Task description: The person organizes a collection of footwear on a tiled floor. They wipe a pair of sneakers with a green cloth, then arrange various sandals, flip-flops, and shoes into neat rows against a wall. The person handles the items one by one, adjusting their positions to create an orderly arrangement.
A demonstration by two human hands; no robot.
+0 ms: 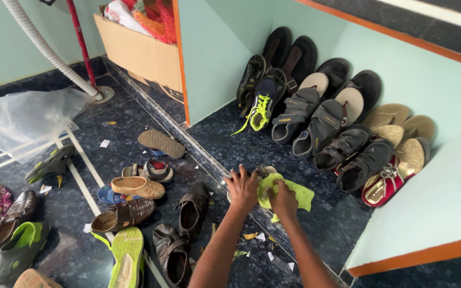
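- View from the head, looking down at a dark speckled floor [252, 144] inside a pale green alcove.
- Both arms reach forward to the sill at the alcove's edge.
- The left hand [243, 188] lies with fingers spread over a small shoe [263, 172], pinning it to the floor; only a sliver of the shoe shows, so whether the fingers grip it cannot be told.
- The right hand [283, 198] is bunched on a yellow-green cloth [297, 193], pressing it against that shoe.
- The cloth lies half on the floor, just right of the left hand.
- Done, as far as it shows: a tidy row of shoes [321, 114] stands along the alcove walls, from dark sandals and a navy trainer with lime laces at the back to gold flats and a red sandal at the right.
- In hand: 1 shoe, seemingly being wiped with the cloth.
- Left, by my judgement: a loose scatter of footwear [140, 202] lies outside the alcove on the left, including a tan slip-on, brown sandals, dark shoes, green clogs and an upturned lime sole.
- Scraps of paper and leaf litter [260, 237] lie near the arms.
- Further back are a clear plastic bag [25, 120], a ribbed hose [44, 45] and a cardboard box [140, 53] of cloth.
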